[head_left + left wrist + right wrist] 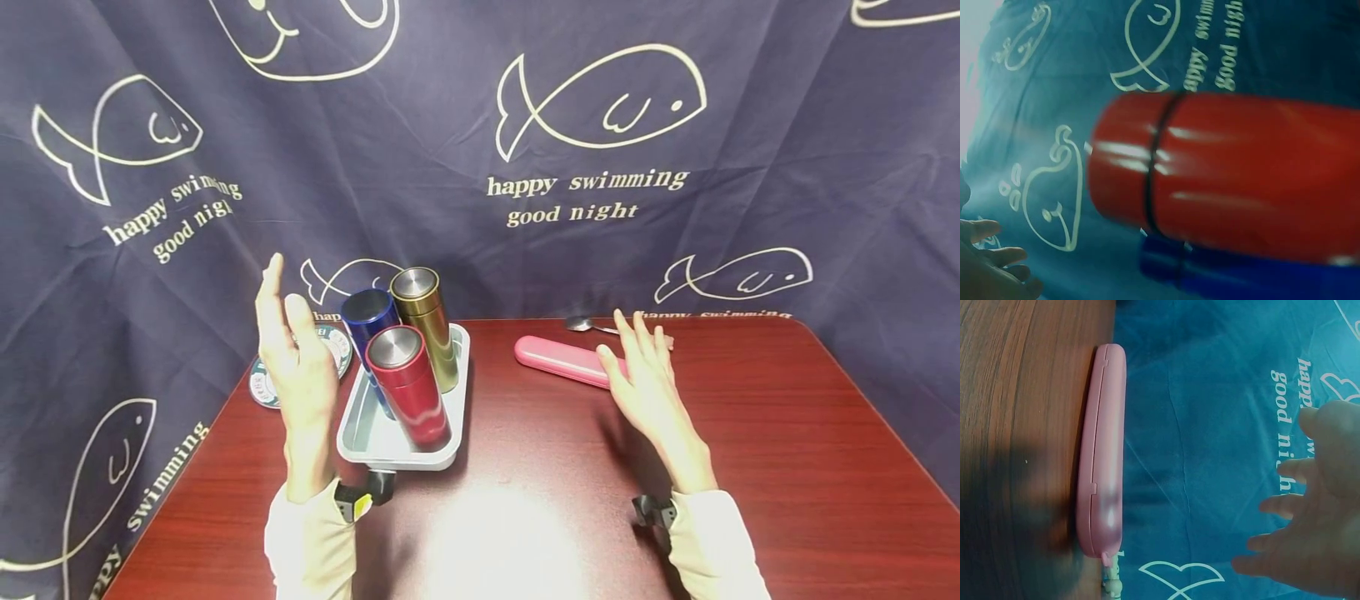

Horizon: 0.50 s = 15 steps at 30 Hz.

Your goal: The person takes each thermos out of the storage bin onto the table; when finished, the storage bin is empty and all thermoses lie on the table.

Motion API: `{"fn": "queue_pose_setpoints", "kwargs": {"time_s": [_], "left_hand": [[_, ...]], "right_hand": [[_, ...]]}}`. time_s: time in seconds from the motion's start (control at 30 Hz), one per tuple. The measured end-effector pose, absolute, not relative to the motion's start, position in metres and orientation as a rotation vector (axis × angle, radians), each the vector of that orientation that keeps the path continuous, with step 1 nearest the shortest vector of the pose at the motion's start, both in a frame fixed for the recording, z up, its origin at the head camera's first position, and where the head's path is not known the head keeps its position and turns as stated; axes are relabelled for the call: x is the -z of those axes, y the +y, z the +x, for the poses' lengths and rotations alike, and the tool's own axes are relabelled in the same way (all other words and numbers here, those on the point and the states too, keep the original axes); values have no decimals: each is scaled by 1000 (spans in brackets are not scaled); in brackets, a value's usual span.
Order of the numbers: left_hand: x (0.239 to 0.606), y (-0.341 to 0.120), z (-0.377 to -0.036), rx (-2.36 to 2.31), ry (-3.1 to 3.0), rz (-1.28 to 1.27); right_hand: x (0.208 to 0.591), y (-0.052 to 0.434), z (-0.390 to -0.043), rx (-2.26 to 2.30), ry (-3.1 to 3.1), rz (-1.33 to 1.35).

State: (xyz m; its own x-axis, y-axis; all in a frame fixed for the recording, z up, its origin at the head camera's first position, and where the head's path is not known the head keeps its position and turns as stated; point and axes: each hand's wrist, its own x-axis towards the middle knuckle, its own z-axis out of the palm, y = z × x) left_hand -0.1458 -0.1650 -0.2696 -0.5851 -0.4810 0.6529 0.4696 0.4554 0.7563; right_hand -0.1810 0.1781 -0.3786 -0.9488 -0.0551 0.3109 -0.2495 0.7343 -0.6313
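Hovering with fingers straight and nothing held, the left hand [296, 367] stands raised just left of the metal tray [360, 437], while the right hand [643, 379], equally relaxed and holding nothing, hangs well to the tray's right, over the near end of the pink case [562, 360]. In the tray stand a red flask [408, 385], a blue flask [369, 321] and a gold flask [426, 321]. A spoon [588, 325] lies beyond the case, farther from the tray.

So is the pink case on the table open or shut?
Shut. The pink case lies flat on the table, its two halves meeting along a thin closed seam, and neither hand touches it.
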Motion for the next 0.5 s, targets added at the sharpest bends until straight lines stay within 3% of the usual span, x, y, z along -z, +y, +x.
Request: {"fn": "queue_pose_setpoints", "kwargs": {"time_s": [0.5], "left_hand": [[320, -188, -148, 1322, -1996, 76]], "right_hand": [[386, 179, -178, -1077, -2678, 254]]}}
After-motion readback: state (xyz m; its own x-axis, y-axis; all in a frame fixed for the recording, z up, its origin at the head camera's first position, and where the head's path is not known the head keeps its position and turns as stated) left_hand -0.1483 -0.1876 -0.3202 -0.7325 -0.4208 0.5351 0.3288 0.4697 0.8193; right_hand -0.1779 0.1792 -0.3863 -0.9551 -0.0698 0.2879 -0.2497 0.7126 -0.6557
